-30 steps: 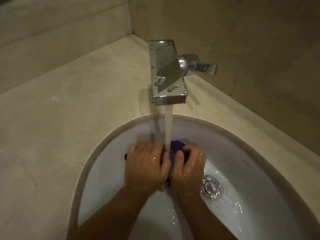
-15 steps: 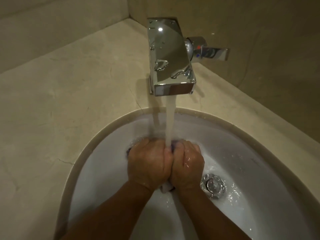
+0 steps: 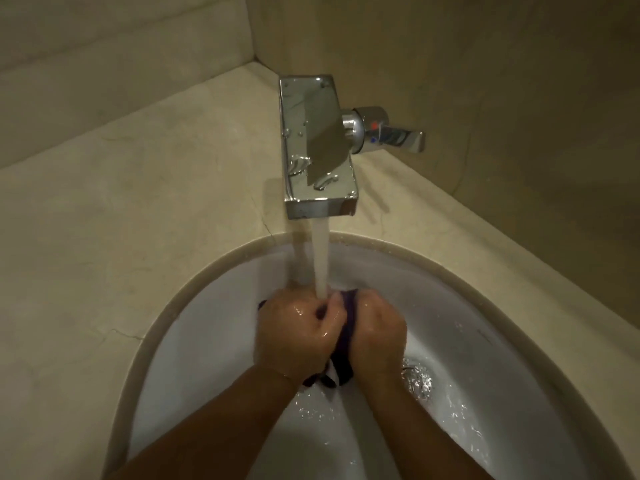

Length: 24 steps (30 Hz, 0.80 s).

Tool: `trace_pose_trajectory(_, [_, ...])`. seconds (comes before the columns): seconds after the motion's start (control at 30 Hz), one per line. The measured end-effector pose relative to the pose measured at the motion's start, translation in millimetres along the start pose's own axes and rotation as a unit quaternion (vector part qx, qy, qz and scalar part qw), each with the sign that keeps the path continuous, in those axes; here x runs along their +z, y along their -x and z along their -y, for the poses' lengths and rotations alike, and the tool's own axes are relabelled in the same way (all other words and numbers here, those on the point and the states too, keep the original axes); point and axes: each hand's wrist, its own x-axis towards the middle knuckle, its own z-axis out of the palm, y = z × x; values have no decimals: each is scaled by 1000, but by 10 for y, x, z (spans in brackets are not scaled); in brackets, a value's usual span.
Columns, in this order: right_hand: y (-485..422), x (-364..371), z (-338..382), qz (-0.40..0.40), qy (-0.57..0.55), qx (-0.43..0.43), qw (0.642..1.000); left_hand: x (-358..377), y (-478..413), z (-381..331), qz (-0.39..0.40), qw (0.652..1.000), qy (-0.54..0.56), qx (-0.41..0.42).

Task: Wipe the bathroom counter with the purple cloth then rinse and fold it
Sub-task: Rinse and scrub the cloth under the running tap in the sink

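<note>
The cloth is dark purple, nearly black where it bunches. The sink is plain white with pale grey shading on its far wall. The counter is cream beige with faint thin veins. The walls are a duller tan, unpatterned. The tap is mirror chrome; its handle at right carries one red dot and one blue dot. The drain is shiny silver.

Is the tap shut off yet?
No, a stream runs from the tap onto the cloth, gripped by both the left hand and right hand.
</note>
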Motion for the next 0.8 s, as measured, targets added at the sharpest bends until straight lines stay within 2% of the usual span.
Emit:
trace_pose_trajectory(0.07, [-55, -57, 126, 0, -189, 108, 976, -90, -47, -100, -61, 987, 135, -64])
trace_pose_trajectory(0.13, [-43, -56, 177, 27, -288, 168, 942, -127, -135, -129, -98, 962, 220, -129])
trace_pose_trajectory(0.2, [57, 8, 131, 42, -251, 183, 950, -82, -120, -64, -65, 968, 191, -150])
trace_pose_trajectory(0.23, [112, 47, 97, 45, -185, 146, 971, -44, -54, -21, -31, 978, 156, -132])
trace_pose_trajectory(0.3, [185, 113, 22, 43, -51, 16, 998, 28, 93, 42, 7, 996, 72, -57])
trace_pose_trajectory(0.37, [199, 149, -55, 10, 1, -48, 999, 76, 143, 93, 18, 999, 28, -8])
trace_pose_trajectory(0.5, [161, 170, -189, -45, 37, -93, 994, 119, 106, 122, -25, 999, 15, 18])
trace_pose_trajectory(0.57, [113, 168, -216, -47, 55, -92, 993, 160, 91, 81, -38, 999, 8, -13])
trace_pose_trajectory(0.67, [46, 185, -230, -34, 66, -81, 994, 181, 66, -18, -46, 992, -4, -118])
trace_pose_trajectory(0.8, [12, 179, -182, -39, 77, -42, 995, 156, 7, -91, -11, 987, 25, -161])
